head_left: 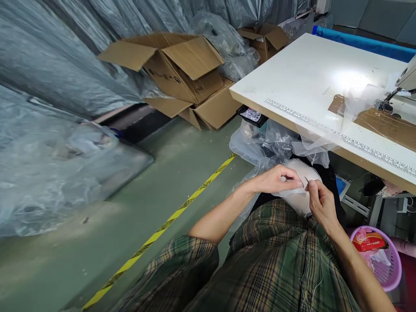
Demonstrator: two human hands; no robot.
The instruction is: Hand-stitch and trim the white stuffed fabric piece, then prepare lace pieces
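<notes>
A piece of sheer white fabric (297, 203) lies bunched over my lap. My left hand (282, 178) rests over it with thumb and fingertips pinched; what is between them, if anything, is too small to make out. Close beside it, my right hand (321, 203) grips a thin dark pointed tool (307, 179) between thumb and forefinger. Its tip points up toward my left fingertips, and most of it is hidden in the hand. More sheer white cloth hangs over the table edge just beyond both hands.
A white sewing table (292, 69) with a printed ruler carries a sewing machine (406, 82) at right. Open cardboard boxes (185, 69) and plastic-wrapped goods (65, 169) stand on the floor. A purple basket (394, 277) sits low at right; yellow tape (169, 223) crosses the floor.
</notes>
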